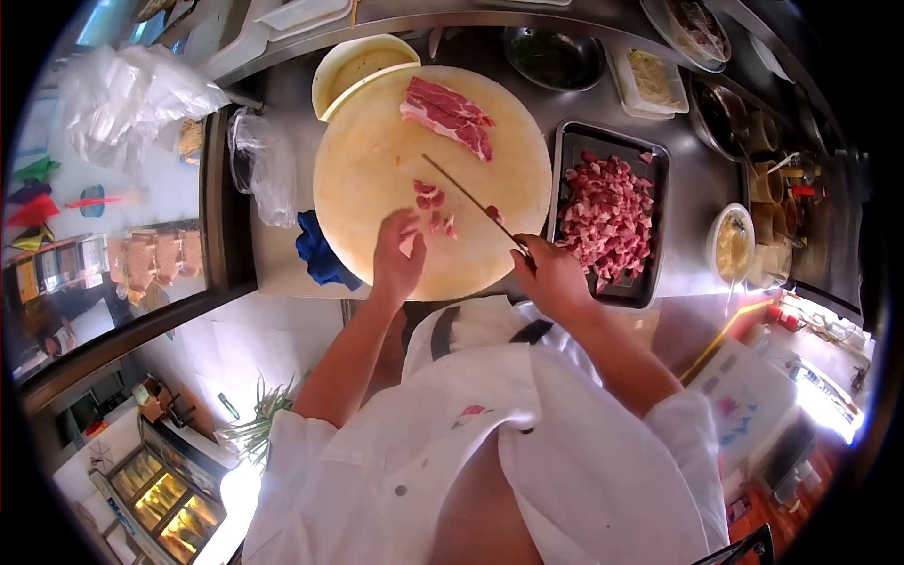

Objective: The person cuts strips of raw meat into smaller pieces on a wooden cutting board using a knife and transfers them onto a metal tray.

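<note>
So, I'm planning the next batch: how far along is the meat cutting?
Well along, by the look of it: the black tray holds heaped diced meat. In hand: the right hand holds the knife over the board, the left hand beside small pieces. Still left, apparently: the large slab on the board's far side.

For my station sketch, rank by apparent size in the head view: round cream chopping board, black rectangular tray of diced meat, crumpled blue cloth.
Largest to smallest:
1. Chopping board
2. Black tray
3. Blue cloth
</note>
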`<state>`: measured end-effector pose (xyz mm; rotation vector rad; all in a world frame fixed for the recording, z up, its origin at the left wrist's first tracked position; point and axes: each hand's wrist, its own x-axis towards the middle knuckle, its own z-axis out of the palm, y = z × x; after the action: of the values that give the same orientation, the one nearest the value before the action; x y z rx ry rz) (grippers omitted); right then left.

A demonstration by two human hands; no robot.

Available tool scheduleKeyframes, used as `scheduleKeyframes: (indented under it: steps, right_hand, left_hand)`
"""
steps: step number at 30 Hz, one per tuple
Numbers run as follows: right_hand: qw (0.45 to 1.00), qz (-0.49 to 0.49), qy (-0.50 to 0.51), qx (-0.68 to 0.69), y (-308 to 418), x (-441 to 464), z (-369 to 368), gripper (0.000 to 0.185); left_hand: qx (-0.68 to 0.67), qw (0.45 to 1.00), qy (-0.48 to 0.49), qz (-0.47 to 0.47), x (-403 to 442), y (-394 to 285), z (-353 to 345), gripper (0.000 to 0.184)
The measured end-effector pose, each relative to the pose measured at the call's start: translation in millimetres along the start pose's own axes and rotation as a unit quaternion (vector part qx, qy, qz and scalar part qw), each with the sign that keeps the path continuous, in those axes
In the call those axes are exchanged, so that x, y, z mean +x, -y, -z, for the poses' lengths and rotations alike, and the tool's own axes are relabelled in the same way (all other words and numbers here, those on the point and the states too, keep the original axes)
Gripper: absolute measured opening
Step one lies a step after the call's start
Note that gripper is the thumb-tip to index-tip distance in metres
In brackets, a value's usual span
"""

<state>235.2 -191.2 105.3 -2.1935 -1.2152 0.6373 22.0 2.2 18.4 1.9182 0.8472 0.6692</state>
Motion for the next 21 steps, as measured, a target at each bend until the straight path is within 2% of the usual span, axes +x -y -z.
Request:
scheduleKeyframes:
  steps: [2, 3, 6, 9, 12, 15, 18, 19, 20, 21]
  right_hand:
    - [0.999, -0.028, -0.02, 0.014, -6, -11, 6, 0.026]
    - [0.999, -0.028, -0.036, 0.022, -12, -15, 7, 0.026]
    - [0.997, -0.036, -0.061, 0.017, -23, -24, 12, 0.027]
    - [0.996, -0.064, -0.059, 0.007, -25, -33, 22, 0.026]
    - [0.993, -0.073, -0.095, 0.025, -36, -43, 29, 0.025]
    - [0.986, -0.102, -0.128, 0.041, -40, -55, 48, 0.024]
    - [0.976, -0.141, -0.159, 0.044, -55, -69, 66, 0.022]
    - [0.97, -0.153, -0.175, 0.066, -58, -72, 73, 0.022]
    - [0.963, -0.217, -0.141, 0.069, -60, -74, 84, 0.023]
    - [0.956, -0.239, -0.147, 0.088, -70, -76, 86, 0.025]
  left_hand:
    - [-0.003, 0.999, -0.006, 0.043, 18, 2, 4, 0.06]
    - [0.046, 0.994, 0.046, 0.093, 27, -1, 9, 0.075]
    - [0.119, 0.986, 0.113, 0.009, 50, -13, 5, 0.08]
    - [0.199, 0.955, 0.218, -0.018, 74, -22, 0, 0.069]
    - [0.222, 0.915, 0.337, -0.021, 79, -32, -9, 0.041]
    - [0.244, 0.911, 0.329, -0.04, 56, 6, -37, 0.043]
    - [0.096, 0.952, 0.291, -0.003, 31, -14, -83, 0.035]
    - [0.018, 0.932, 0.359, 0.054, 41, -37, -96, 0.034]
    - [-0.052, 0.9, 0.416, 0.121, 51, -60, -109, 0.034]
    - [-0.119, 0.906, 0.38, 0.146, 44, -77, -121, 0.034]
